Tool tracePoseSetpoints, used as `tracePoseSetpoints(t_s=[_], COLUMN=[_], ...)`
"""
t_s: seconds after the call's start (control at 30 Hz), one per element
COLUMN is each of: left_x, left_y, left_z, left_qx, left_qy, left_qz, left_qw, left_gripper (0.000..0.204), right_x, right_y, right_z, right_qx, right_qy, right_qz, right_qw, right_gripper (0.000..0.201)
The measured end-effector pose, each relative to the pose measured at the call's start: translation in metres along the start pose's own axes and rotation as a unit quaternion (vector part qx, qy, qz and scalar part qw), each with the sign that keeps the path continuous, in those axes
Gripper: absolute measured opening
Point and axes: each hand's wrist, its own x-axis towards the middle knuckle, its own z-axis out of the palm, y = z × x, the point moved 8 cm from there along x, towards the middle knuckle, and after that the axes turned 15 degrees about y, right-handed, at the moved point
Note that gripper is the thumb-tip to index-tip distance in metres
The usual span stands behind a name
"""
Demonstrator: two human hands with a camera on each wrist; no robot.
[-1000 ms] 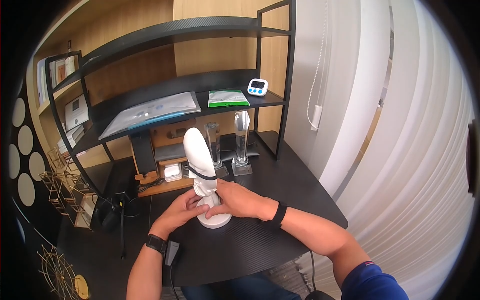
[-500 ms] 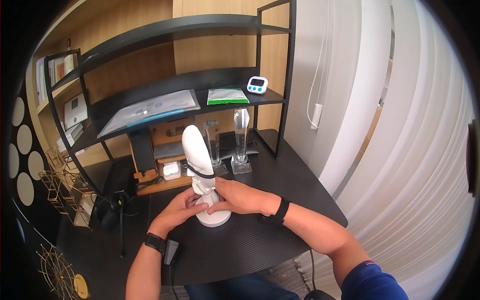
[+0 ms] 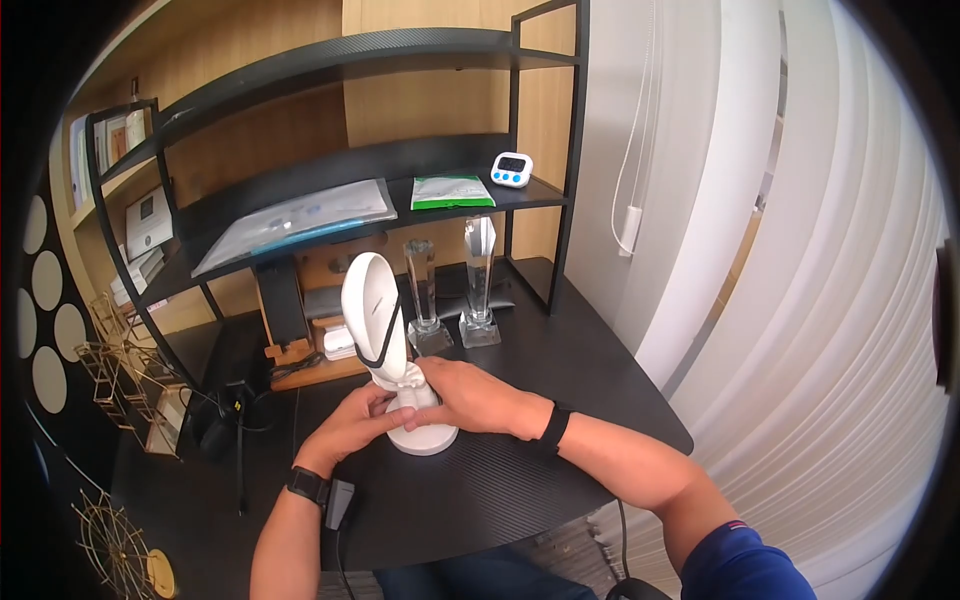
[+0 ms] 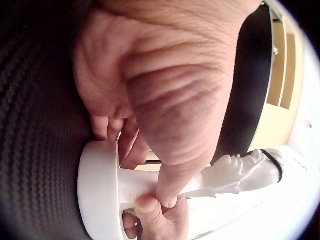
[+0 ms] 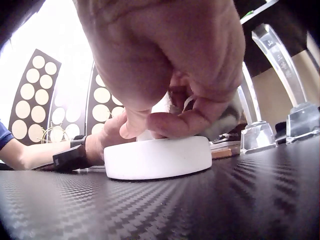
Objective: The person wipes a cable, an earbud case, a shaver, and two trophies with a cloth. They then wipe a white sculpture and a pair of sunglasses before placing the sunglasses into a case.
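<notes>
A white sculpted ornament [image 3: 362, 300] stands on the desk in the head view, with a tall oval upper part and a black band [image 3: 378, 362] round it. Its thick round base [image 5: 159, 161] sits flat on the black desktop. My left hand [image 3: 352, 428] grips the narrow stem from the left, just above the base. From the other side my right hand [image 3: 482, 398] holds the same stem, fingers curled round behind it. Both thumbs meet at the front, as the left wrist view shows over the stem [image 4: 135, 184]. Part of the stem is hidden by the fingers.
Behind the ornament stand two crystal trophies [image 3: 479, 290] and a wooden organizer [image 3: 300, 375]. A shelf above carries a plastic folder [image 3: 300, 225], a green-and-white packet [image 3: 450, 192] and a white timer [image 3: 512, 170]. Gold wire decorations [image 3: 115, 550] are at the left.
The ornament's upper part has turned and shifted left, so that its oval face with a dark mark now shows. Both hands keep their hold on the stem in nearly the same place.
</notes>
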Motion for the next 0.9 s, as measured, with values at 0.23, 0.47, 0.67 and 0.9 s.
tracePoseSetpoints(t_s=[0.23, 0.47, 0.67, 0.9], left_x=[-0.001, -0.001, -0.002, -0.002], left_y=[0.006, 0.004, 0.005, 0.005], left_z=[0.001, 0.001, 0.001, 0.001], left_qx=[0.016, 0.013, 0.01, 0.014], left_qy=[0.011, 0.006, 0.011, 0.006], left_qz=[0.004, -0.004, 0.002, -0.003], left_qw=[1.0, 1.0, 1.0, 1.0], left_gripper=[0.047, 0.049, 0.049, 0.05], right_x=[0.0, 0.001, -0.001, -0.001], right_y=[-0.002, -0.007, -0.005, -0.005], right_z=[-0.002, -0.002, -0.001, 0.001], right_qx=[-0.007, -0.017, -0.022, -0.027], right_qy=[0.009, -0.019, -0.015, -0.015], right_qz=[-0.002, 0.004, 0.003, -0.002], right_qw=[1.0, 1.0, 1.0, 1.0], right_gripper=[0.072, 0.066, 0.063, 0.065])
